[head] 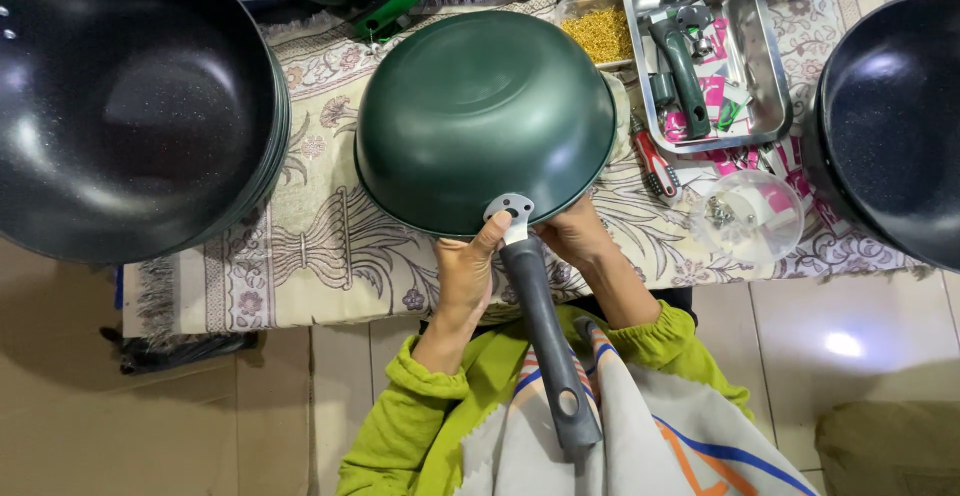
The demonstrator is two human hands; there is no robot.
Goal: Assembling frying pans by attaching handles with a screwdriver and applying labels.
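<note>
A dark green pan (485,116) lies upside down on a patterned cloth (320,246). Its long grey handle (545,341) points back at me, and a grey metal bracket (508,211) joins it to the rim. My left hand (465,271) grips the near rim, thumb pressed against the bracket. On the other side of the handle, my right hand (578,236) holds the rim with its fingers tucked under the pan. Green sleeves cover both arms.
A stack of black pans (130,106) fills the left, another black pan (890,126) the right. At the back right stand a steel tray (760,46) with tools, a box of gold screws (600,34), a red screwdriver (655,166) and a clear bowl (750,216).
</note>
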